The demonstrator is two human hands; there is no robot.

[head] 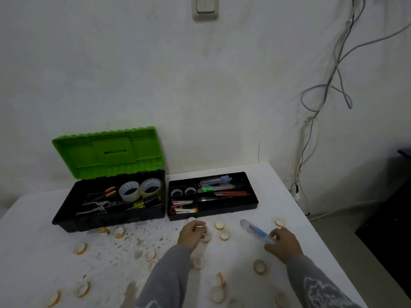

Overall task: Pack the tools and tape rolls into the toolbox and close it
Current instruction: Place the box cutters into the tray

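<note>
Pickup step: right hand (pixel 283 244) fingers pinch blue cutter (pixel 253 231); nxt lift into tray (pixel 222 214). Left hand (pixel 191 234) fingers curled, hold unclear.

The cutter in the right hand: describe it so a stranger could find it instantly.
Find the green-lidded toolbox, then the black tray to its right. In front of the tray, the right hand grips a clear cutter with a blue slider, the only tool outside both containers.

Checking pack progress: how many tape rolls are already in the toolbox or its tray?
4. Two large clear rolls side by side at the back of the toolbox; two small rolls in the tray, back-left compartment. Others may hide under tools.
</note>
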